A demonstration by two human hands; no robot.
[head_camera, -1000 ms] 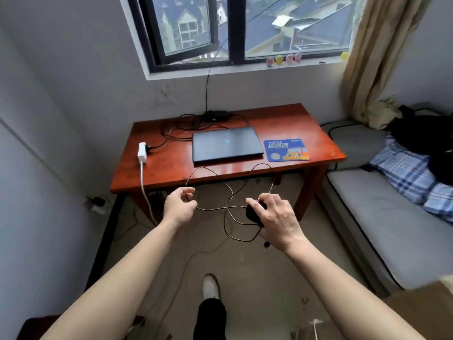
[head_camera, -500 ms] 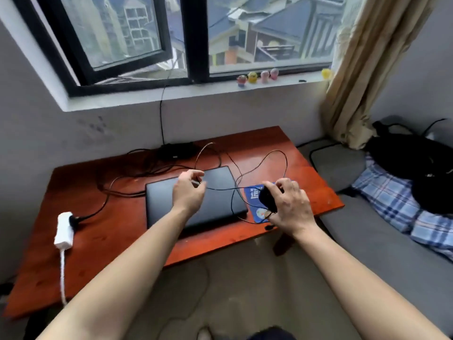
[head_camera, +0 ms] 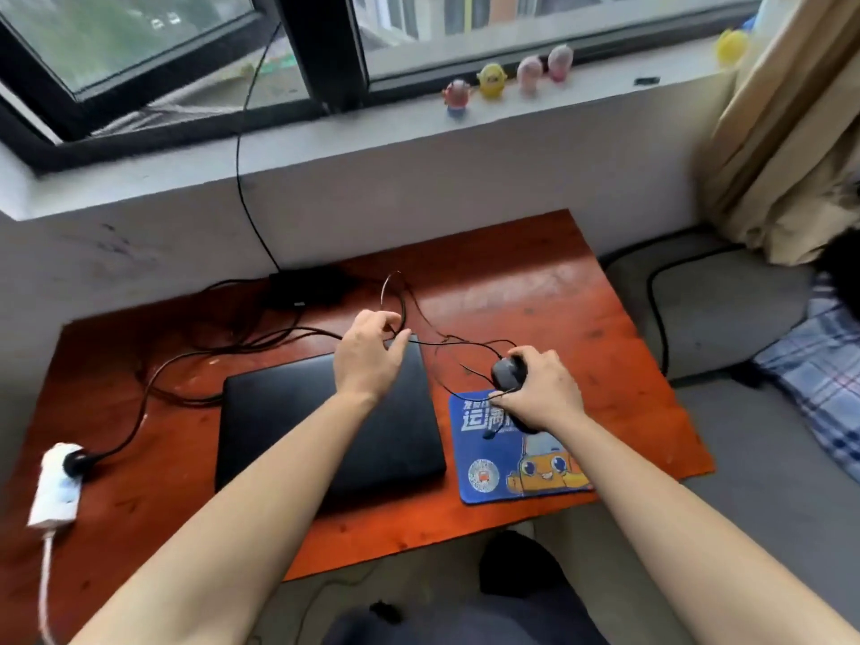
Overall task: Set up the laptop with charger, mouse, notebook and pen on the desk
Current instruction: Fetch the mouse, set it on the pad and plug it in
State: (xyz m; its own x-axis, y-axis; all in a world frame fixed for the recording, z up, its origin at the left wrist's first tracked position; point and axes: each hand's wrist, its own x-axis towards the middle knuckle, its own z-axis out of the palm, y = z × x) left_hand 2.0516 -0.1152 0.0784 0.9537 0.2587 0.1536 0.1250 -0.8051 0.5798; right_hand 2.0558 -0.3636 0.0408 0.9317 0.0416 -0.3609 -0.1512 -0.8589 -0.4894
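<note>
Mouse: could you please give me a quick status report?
Right hand grips mouse over mouse pad. Left hand pinches mouse cable above closed laptop. Cable hangs in loose loops.

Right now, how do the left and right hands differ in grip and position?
The left hand pinches the thin black mouse cable; the right hand curls round the black computer mouse. The left hand is above the closed black laptop at its far edge; the right hand is above the blue printed mouse pad at its far edge. Both hold parts of one wired mouse over the red-brown wooden desk.
</note>
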